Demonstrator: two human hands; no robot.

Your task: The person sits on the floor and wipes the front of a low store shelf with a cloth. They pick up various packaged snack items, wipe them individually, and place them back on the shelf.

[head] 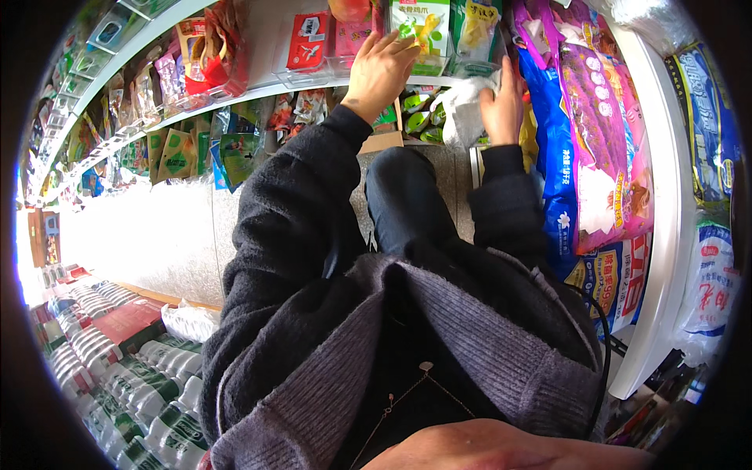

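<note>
My left hand (380, 73) reaches over the front of a shelf of clear plastic bins. Its fingers lie across the edge of a white and green snack packet (420, 29), and it appears to grip nothing. Beside the bin's right end is my right hand (504, 108), with a crumpled white cloth (467, 111) between its thumb and fingers. The cloth hangs over the shelf's front edge (435, 81). Behind it a green packet (474, 29) stands in a clear bin. Left of my left hand sit a red packet (308, 41) and a pink packet (352, 38).
Large purple (599, 117) and blue (543, 147) bags stand close on my right, beside a white shelf upright (664, 176). Below the bins are green packets (417, 120) and a cardboard box (382, 141). Shrink-wrapped bottles (170, 435) stand at the lower left.
</note>
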